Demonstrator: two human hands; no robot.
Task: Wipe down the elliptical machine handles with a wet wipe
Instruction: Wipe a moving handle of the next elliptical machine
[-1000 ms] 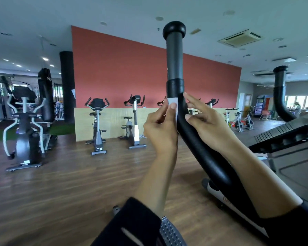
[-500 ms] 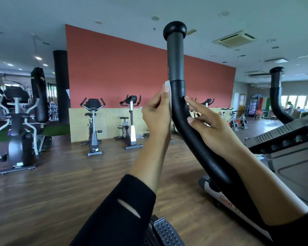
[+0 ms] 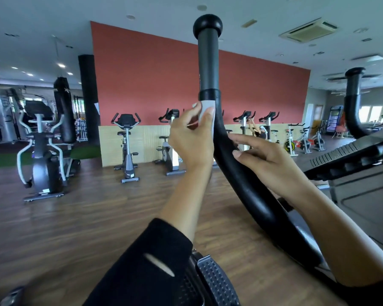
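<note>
A: Where is the small white wet wipe [image 3: 207, 108]?

B: In the left hand [image 3: 191, 140]. The thumb and curled fingers pinch it and press it against the left side of the curved black foam-covered elliptical handle [image 3: 241, 184]. It sits just below the joint where the foam meets the smooth grey upper tube [image 3: 208, 62].

A: What tops that tube?

B: A round black ball cap [image 3: 207, 25], well above the wipe.

A: And the right hand [image 3: 268, 159]?

B: Its fingers are stretched out fairly straight and it holds nothing. The fingertips touch the foam on the handle's right side, lower down than the wipe, so the two hands flank the bar without touching each other.

A: What else belongs to the machine?

B: A second black upright handle [image 3: 353, 107] rises at the far right, with the dark ribbed console [image 3: 352, 155] between the two handles. A studded black foot pedal [image 3: 217, 281] lies at the bottom, beside the black sleeve [image 3: 146, 268] of the left arm.

A: And the room?

B: A brown wood-plank floor [image 3: 75, 217] runs back to a brick-red wall [image 3: 146, 80]. A row of grey upright exercise bikes [image 3: 126, 146] stands along that wall, and a black punching bag [image 3: 63, 111] hangs at the left.
</note>
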